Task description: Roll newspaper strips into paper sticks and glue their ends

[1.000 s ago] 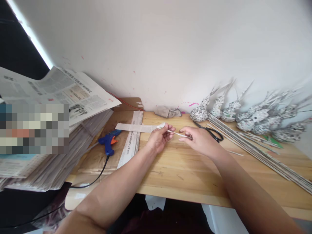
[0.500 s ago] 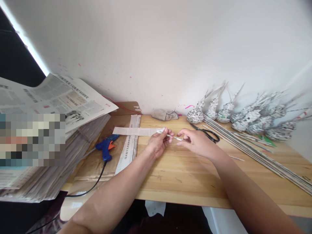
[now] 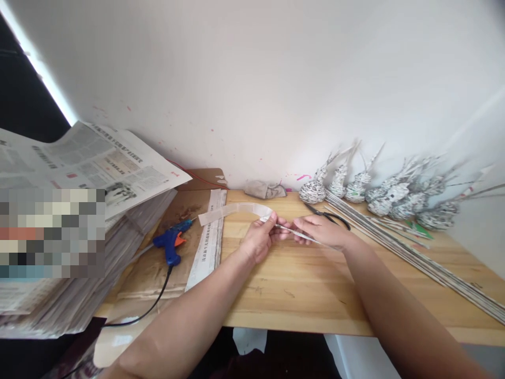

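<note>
My left hand (image 3: 260, 237) pinches the end of a long newspaper strip (image 3: 232, 211) where it wraps round a thin rolled paper stick (image 3: 305, 237). The strip arcs up and to the left, off the wooden table (image 3: 300, 284). My right hand (image 3: 321, 231) is closed on the same stick just to the right of the left hand. Both hands hover low over the table's middle.
A blue glue gun (image 3: 169, 243) with a black cord lies left on cardboard beside a folded newspaper strip (image 3: 207, 237). A tall newspaper stack (image 3: 79, 210) fills the left. Black scissors (image 3: 331, 217), several woven paper figures (image 3: 355, 187), a bundle of paper sticks (image 3: 414, 252) and a cloth (image 3: 264, 188) lie behind and right.
The strip has lifted off the table and now bows upward. My hands have drawn closer together round the stick. The view has shifted slightly.
</note>
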A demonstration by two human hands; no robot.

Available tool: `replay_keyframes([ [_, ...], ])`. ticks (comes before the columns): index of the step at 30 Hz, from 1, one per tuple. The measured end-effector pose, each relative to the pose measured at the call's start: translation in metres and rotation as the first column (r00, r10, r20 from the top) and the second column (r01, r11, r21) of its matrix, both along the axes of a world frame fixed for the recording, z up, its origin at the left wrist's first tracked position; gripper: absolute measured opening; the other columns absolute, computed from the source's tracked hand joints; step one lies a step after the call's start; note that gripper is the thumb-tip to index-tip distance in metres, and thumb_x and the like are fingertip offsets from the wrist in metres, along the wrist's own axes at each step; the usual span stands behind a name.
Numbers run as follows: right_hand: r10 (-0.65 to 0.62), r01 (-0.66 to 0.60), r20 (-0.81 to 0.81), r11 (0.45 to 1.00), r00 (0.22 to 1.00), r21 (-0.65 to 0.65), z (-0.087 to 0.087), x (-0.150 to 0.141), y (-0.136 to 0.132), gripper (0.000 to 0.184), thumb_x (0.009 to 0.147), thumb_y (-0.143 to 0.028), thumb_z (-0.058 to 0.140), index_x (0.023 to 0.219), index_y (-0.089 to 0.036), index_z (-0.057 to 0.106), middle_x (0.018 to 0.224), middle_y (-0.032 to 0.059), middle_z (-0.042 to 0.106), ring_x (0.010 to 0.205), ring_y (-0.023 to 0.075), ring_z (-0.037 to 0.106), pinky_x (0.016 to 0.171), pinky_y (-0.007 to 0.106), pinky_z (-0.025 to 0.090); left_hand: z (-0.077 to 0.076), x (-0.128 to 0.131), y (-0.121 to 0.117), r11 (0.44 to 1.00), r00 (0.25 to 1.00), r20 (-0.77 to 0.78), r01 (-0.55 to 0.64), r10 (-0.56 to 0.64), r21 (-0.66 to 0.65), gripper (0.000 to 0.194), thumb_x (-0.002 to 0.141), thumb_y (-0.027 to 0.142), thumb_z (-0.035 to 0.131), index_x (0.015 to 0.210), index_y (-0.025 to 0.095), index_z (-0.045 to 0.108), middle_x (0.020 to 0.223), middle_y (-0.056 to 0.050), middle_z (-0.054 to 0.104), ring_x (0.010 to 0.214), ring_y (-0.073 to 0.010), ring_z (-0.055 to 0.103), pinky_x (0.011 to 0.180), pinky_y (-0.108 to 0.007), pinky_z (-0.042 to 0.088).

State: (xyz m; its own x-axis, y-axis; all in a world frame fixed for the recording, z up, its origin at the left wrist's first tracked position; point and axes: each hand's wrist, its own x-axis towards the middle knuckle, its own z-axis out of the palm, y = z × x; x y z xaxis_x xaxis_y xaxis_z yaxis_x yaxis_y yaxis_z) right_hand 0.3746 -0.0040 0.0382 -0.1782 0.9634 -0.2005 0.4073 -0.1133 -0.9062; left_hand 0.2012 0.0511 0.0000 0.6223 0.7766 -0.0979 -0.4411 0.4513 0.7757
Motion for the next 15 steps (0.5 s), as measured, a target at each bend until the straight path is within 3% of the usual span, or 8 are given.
replay_keyframes([
  [2, -0.041, 0.042, -0.167, 0.999, 0.985, -0.001, -0.003, -0.008, 0.006, 0.052, 0.083, -0.061, 0.040, 0.080, -0.014, 0.061, 0.073, 0.0048, 0.063, 0.068, 0.0143, 0.059, 0.065, 0.027, 0.045, -0.001, 0.002, -0.004, 0.999, 0.999, -0.002, 0.035, -0.035, -0.015, 0.031, 0.081, 0.038, 0.058, 0.079, 0.008, 0.064, 0.079, -0.012, 0.068, 0.063, -0.0113, 0.063, 0.061, -0.021, 0.053],
  [4, -0.033, 0.023, -0.262, 0.999, 0.964, -0.041, -0.005, -0.018, 0.014, 0.053, 0.082, -0.063, 0.040, 0.064, -0.016, 0.054, 0.058, 0.0001, 0.055, 0.058, 0.0122, 0.055, 0.061, 0.026, 0.046, -0.002, 0.004, -0.008, 0.998, 0.998, -0.003, 0.058, -0.058, -0.033, 0.030, 0.081, 0.037, 0.058, 0.077, 0.008, 0.064, 0.078, -0.011, 0.067, 0.063, -0.0112, 0.062, 0.062, -0.022, 0.053],
  [7, -0.044, 0.001, -0.279, 0.988, 0.959, -0.153, -0.003, -0.033, 0.037, 0.051, 0.079, -0.061, 0.049, 0.053, -0.018, 0.042, 0.039, -0.0075, 0.035, 0.037, 0.0078, 0.038, 0.042, 0.022, 0.039, -0.004, 0.006, -0.010, 0.997, 0.999, -0.011, 0.043, -0.044, -0.067, 0.031, 0.082, 0.037, 0.057, 0.077, 0.008, 0.063, 0.077, -0.011, 0.067, 0.062, -0.0111, 0.062, 0.063, -0.023, 0.053],
  [9, -0.033, -0.026, -0.260, 0.975, 0.965, -0.219, 0.003, -0.043, 0.058, 0.040, 0.079, -0.053, 0.055, 0.061, -0.017, 0.050, 0.037, -0.0081, 0.037, 0.032, 0.0067, 0.030, 0.034, 0.020, 0.032, -0.005, 0.007, -0.009, 0.997, 1.000, -0.013, 0.014, -0.015, -0.082, 0.031, 0.082, 0.038, 0.057, 0.077, 0.009, 0.063, 0.075, -0.011, 0.066, 0.060, -0.0108, 0.061, 0.061, -0.023, 0.052],
  [11, -0.032, -0.042, -0.287, 0.968, 0.957, -0.246, 0.014, -0.053, 0.083, 0.025, 0.080, -0.040, 0.059, 0.073, -0.016, 0.057, 0.049, -0.0027, 0.055, 0.036, 0.0078, 0.042, 0.040, 0.022, 0.041, -0.005, 0.007, -0.008, 0.996, 1.000, -0.011, -0.001, 0.000, -0.088, 0.032, 0.082, 0.039, 0.057, 0.077, 0.008, 0.062, 0.075, -0.011, 0.066, 0.059, -0.0103, 0.061, 0.060, -0.022, 0.052],
  [13, -0.118, 0.072, -0.365, 0.988, 0.923, -0.139, 0.029, -0.065, 0.110, 0.014, 0.081, -0.027, 0.061, 0.077, -0.014, 0.059, 0.064, 0.0030, 0.064, 0.055, 0.0104, 0.058, 0.057, 0.023, 0.050, -0.005, 0.006, -0.007, 0.996, 1.000, -0.011, -0.006, 0.005, -0.093, 0.033, 0.082, 0.040, 0.056, 0.076, 0.008, 0.062, 0.076, -0.012, 0.066, 0.059, -0.0103, 0.061, 0.060, -0.022, 0.052],
  [15, -0.102, 0.088, -0.398, 0.995, 0.912, -0.052, 0.045, -0.073, 0.134, 0.016, 0.083, -0.029, 0.059, 0.083, -0.013, 0.060, 0.074, 0.0060, 0.067, 0.066, 0.0128, 0.062, 0.067, 0.027, 0.051, -0.005, 0.006, -0.006, 0.995, 1.000, -0.011, -0.024, 0.023, -0.099, 0.032, 0.082, 0.038, 0.056, 0.076, 0.007, 0.062, 0.077, -0.012, 0.066, 0.059, -0.0109, 0.062, 0.061, -0.023, 0.052],
])
